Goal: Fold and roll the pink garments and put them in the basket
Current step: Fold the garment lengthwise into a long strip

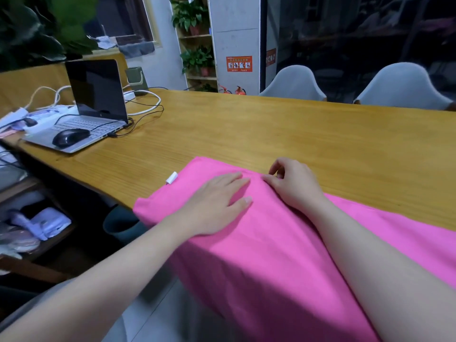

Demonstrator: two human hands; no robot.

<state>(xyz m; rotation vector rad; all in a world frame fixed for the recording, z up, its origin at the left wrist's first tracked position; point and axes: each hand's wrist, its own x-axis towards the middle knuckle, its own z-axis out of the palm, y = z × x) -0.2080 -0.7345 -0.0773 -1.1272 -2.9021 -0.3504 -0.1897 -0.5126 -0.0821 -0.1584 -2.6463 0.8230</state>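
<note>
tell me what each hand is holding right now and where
The left hand holds nothing, pressing flat on the pink garment; the right hand pinches its far edge.

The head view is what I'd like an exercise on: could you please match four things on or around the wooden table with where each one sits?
Things
1. mouse
2. white tag
3. left hand
4. white chairs

Places
A. flat on the pink garment
B. beyond the table's far edge
C. on the open laptop
D. at the garment's left edge

Pairs: 1-C, 2-D, 3-A, 4-B
</note>
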